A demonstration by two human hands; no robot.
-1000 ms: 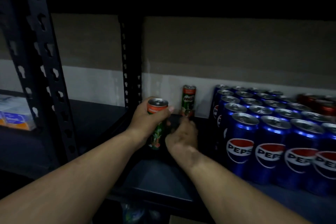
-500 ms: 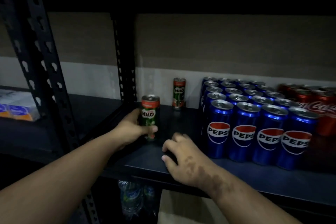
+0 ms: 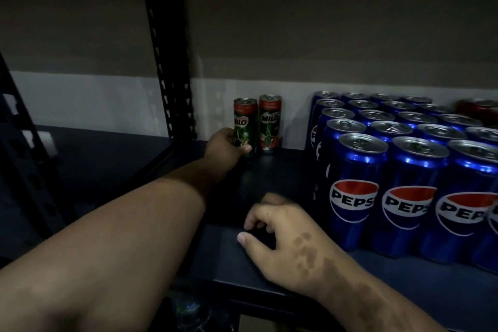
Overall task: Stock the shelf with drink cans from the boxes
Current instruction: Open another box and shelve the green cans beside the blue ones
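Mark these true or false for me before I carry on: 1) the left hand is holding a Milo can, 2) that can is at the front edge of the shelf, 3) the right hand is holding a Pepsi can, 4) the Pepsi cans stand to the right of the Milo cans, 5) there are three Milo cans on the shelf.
1) True: the left hand grips a Milo can.
2) False: it is at the back, beside the second Milo can near the wall.
3) False: the right hand rests on the shelf, holding nothing.
4) True: the Pepsi cans stand to the right.
5) False: only two show.
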